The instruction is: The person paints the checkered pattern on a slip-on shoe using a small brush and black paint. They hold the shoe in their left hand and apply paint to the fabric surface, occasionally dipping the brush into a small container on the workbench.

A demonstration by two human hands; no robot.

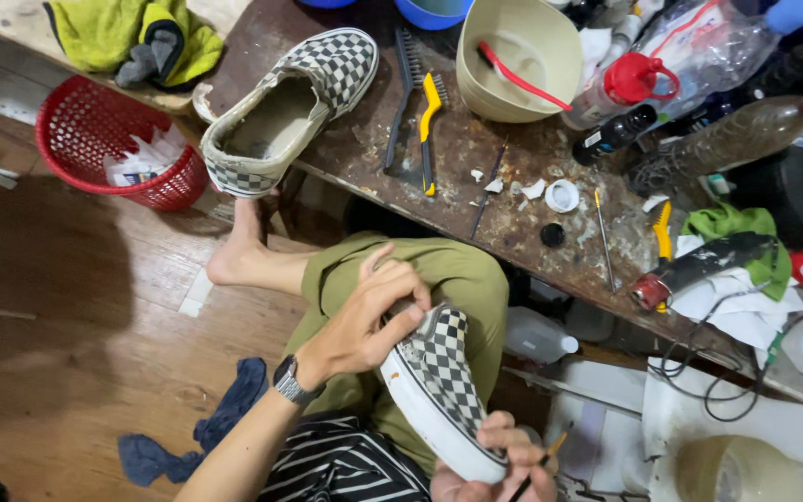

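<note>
My left hand [369, 316] grips a checkered slip-on shoe [443, 395] at its heel end, holding it over my lap with the white sole edge turned outward. My right hand [494, 465], at the bottom edge of the view, rests against the shoe's toe and pinches a thin stick or brush [541, 463]. The matching checkered shoe [285, 107] lies on its side on the worn wooden table [513, 186], its opening facing me. A watch sits on my left wrist.
On the table lie two brushes [417, 107], a beige bowl [518, 56] holding a red tool, several plastic bottles [690, 42], a white cap [562, 195], a green rag [736, 228] and cables. A red basket [109, 144] and a blue cloth [192, 437] sit on the wooden floor.
</note>
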